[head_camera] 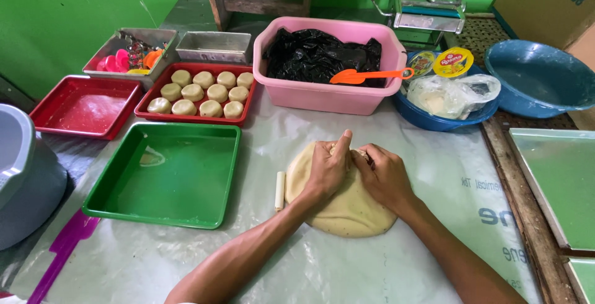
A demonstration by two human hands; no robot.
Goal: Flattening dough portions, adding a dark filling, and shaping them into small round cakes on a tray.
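A flat round slab of pale dough (347,211) lies on the plastic-covered table (434,174) in front of me. My left hand (327,167) and my right hand (383,174) rest on its far edge, fingers curled in and pinching the dough where they meet. A small rolled stick of dough (280,190) lies just left of the slab. A red tray (157,87) holding several round dough pieces (204,93) sits further back on the left.
An empty green tray (167,174) is left of the slab, an empty red tray (87,105) beyond it. A pink tub (322,96) with black plastic and an orange scraper (365,76) stands behind. Blue bowls (539,78), a pasta roller (427,9) and metal tins (214,47) line the back.
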